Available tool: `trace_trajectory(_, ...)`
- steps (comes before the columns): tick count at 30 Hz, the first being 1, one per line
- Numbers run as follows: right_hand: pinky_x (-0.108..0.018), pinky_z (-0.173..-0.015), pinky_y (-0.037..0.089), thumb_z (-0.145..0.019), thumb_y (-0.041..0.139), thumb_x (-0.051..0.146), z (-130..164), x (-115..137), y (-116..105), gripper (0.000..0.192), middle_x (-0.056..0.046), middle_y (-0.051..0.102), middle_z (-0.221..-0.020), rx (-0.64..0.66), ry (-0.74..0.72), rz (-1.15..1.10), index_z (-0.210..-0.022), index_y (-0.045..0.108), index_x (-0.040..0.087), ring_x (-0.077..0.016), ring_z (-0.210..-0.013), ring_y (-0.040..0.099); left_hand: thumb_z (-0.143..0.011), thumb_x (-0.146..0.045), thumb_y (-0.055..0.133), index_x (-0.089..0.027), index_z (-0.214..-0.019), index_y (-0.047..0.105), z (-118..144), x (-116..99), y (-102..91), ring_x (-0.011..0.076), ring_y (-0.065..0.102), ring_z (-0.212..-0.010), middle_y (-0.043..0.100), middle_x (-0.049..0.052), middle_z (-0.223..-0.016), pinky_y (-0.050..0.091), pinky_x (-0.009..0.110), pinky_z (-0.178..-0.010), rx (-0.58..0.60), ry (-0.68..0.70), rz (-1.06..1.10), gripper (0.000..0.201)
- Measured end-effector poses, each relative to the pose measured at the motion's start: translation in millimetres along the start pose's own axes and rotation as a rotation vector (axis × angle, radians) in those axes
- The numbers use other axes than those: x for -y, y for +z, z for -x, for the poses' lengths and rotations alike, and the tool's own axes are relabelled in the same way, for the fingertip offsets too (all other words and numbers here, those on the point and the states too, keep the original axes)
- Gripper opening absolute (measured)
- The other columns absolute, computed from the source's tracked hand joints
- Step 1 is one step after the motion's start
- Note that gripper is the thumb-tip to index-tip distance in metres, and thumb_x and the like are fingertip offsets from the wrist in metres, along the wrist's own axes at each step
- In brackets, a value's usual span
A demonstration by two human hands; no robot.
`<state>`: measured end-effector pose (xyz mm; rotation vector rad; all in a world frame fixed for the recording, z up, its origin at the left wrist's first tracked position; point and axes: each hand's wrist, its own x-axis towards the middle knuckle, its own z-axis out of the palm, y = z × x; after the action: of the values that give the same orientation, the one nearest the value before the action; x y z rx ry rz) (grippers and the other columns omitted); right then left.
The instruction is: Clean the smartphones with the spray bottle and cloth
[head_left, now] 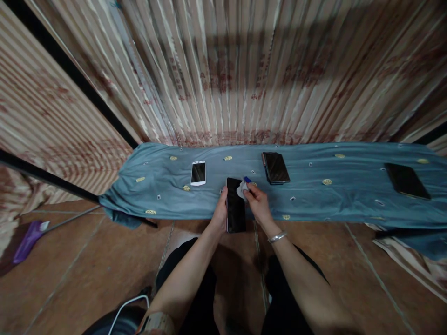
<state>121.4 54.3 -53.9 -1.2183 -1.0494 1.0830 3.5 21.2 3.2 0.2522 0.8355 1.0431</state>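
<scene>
Phone: we hold a black phone [235, 207] at the middle of the view, screen up, its near end past the near edge of the blue cloth [335, 200] and over the tiled floor [70, 274].
Long axis: it runs from 6 to 12 o'clock, straight away from us.
Left hand: our left hand [220, 215] clasps the phone's left edge, fingers closed around it from the 9 o'clock side.
Right hand: our right hand [257, 202] is closed on a small white wipe [242, 189], with a bit of blue showing at its far tip; we cannot tell what the blue part is.
Key relation: the wipe sits at the phone's upper right corner, about 1 o'clock from the phone's middle, touching or just above the glass; we cannot tell which. The right hand is the nearer one to the screen; the left only steadies it.
White phone: a white phone [198, 173] lies on the cloth at 10 o'clock from the grip, apart from it.
Dark stack: a dark device [275, 168], seemingly on top of another, lies at 2 o'clock, near the right hand.
Tablet: a dark tablet [407, 180] lies far off at 3 o'clock.
In the way: nothing lies between the wipe and the rest of the screen.
Other: a bracelet [277, 237] circles our right wrist; a purple mop [28, 239] lies on the floor at 8 o'clock; a striped curtain [244, 70] hangs behind.
</scene>
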Motion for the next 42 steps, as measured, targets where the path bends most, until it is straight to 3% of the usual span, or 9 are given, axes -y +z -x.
trace_trajectory(5, -0.043, -0.093, 0.052, -0.068, 0.076, 0.051, 11, 5, 6, 0.038, -0.004, 0.077, -0.091, 0.127, 0.044, -0.204, -0.095, 0.077, 0.025, -0.026, -0.096, 0.068, -0.099, -0.056, 0.037, -0.01, -0.115, 0.072, 9, -9, 2.0, 0.0238, 0.074, -0.08, 0.078, 0.012, -0.09, 0.058, 0.036, -0.082, 0.004, -0.005, 0.023, 0.06)
trace_trajectory(9, -0.043, -0.092, 0.051, -0.06, 0.084, 0.052, 20, 11, 8, 0.037, -0.004, 0.078, -0.087, 0.194, 0.114, -0.357, -0.085, 0.078, 0.025, -0.0251, -0.089, 0.07, -0.098, -0.058, 0.035, -0.009, -0.119, 0.07, 12, -17, 5.0, 0.0263, 0.074, -0.085, 0.078, 0.013, -0.093, 0.058, 0.039, -0.085, -0.021, 0.016, 0.045, 0.064)
trace_trajectory(14, -0.035, -0.079, 0.052, -0.054, 0.089, 0.051, 31, 17, 7, 0.04, -0.001, 0.076, -0.079, 0.262, 0.234, -0.441, -0.082, 0.079, 0.024, -0.0202, -0.079, 0.068, -0.097, -0.063, 0.029, -0.01, -0.124, 0.068, 17, -27, 11.5, 0.0279, 0.074, -0.086, 0.077, 0.014, -0.098, 0.057, 0.042, -0.086, 0.019, -0.028, 0.114, 0.071)
trace_trajectory(19, -0.026, -0.063, 0.045, -0.055, 0.09, 0.044, 42, 22, 5, 0.037, -0.002, 0.075, -0.076, 0.334, 0.314, -0.46, -0.081, 0.079, 0.02, -0.0146, -0.069, 0.064, -0.098, -0.061, 0.027, -0.009, -0.119, 0.069, 25, -37, 14.8, 0.0271, 0.073, -0.077, 0.076, 0.014, -0.089, 0.058, 0.043, -0.083, -0.027, 0.039, 0.09, 0.07)
trace_trajectory(23, -0.023, -0.056, 0.04, -0.053, 0.09, 0.041, 45, 26, 3, 0.035, -0.001, 0.074, -0.071, 0.346, 0.335, -0.493, -0.078, 0.079, 0.019, -0.0109, -0.06, 0.059, -0.098, -0.06, 0.027, -0.007, -0.113, 0.07, 26, -37, 12.5, 0.0238, 0.07, -0.065, 0.075, 0.012, -0.077, 0.059, 0.041, -0.079, -0.059, 0.087, 0.039, 0.069)
trace_trajectory(29, -0.024, -0.057, 0.042, -0.052, 0.089, 0.04, 36, 29, -2, 0.034, -0.001, 0.075, -0.072, 0.305, 0.319, -0.553, -0.077, 0.079, 0.02, -0.0131, -0.062, 0.061, -0.096, -0.065, 0.03, -0.006, -0.124, 0.065, 20, -24, 13.3, 0.0312, 0.074, -0.09, 0.077, 0.017, -0.094, 0.056, 0.047, -0.09, -0.036, 0.092, -0.012, 0.075)
trace_trajectory(36, -0.031, -0.071, 0.05, -0.052, 0.087, 0.041, 27, 31, 4, 0.033, -0.003, 0.075, -0.074, 0.261, 0.309, -0.607, -0.074, 0.077, 0.02, -0.0198, -0.078, 0.067, -0.098, -0.059, 0.029, -0.006, -0.133, 0.06, 18, -23, 25.7, 0.0301, 0.074, -0.093, 0.076, 0.018, -0.103, 0.055, 0.045, -0.093, -0.101, 0.089, 0.0, 0.071)
trace_trajectory(42, -0.029, -0.072, 0.049, -0.055, 0.085, 0.042, 33, 32, 16, 0.037, -0.003, 0.076, -0.084, 0.287, 0.326, -0.627, -0.083, 0.076, 0.02, -0.0187, -0.083, 0.067, -0.098, -0.056, 0.033, -0.007, -0.134, 0.059, 10, -37, 7.2, 0.0301, 0.074, -0.086, 0.076, 0.017, -0.098, 0.056, 0.047, -0.087, -0.043, 0.065, 0.018, 0.066)
